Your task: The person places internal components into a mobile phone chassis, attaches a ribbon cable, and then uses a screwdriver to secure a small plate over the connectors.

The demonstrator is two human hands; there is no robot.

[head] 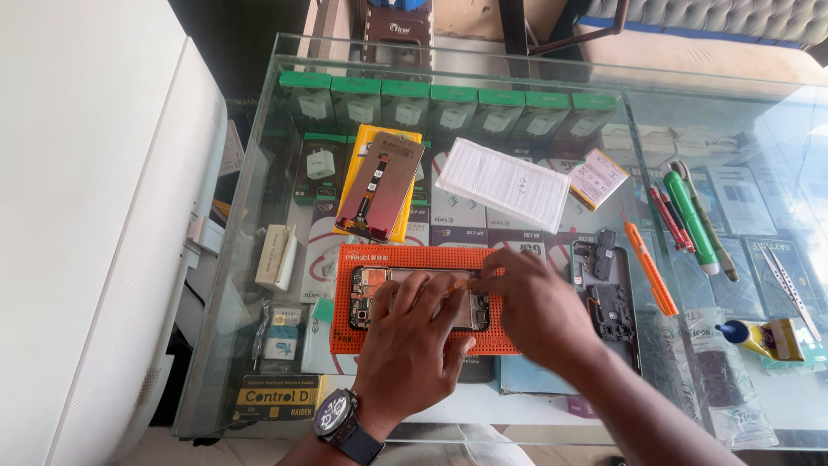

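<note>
Head view, near to far: left hand (412, 332), watch on the wrist, lies flat w/ fingers spread over the opened phone (379, 293), pinning it rather than gripping. Right hand (530, 302) comes in from the right, fingertips pinched narrow at the phone's top edge; can't tell if there's a small part or tool between them. Phone sits back-off on the orange work mat (354, 336), near-centre of the glass counter (259, 173). Looks like mid-teardown, inner parts being worked loose; whatever comes next would need a steady hold-down and a light touch at that edge. Right of the mat: black frame pieces (608, 298), orange pry tool (651, 267). Farther: spare screen (379, 185) on a yellow box, white flat pack (504, 183), green pen-like tool (690, 216).
</note>
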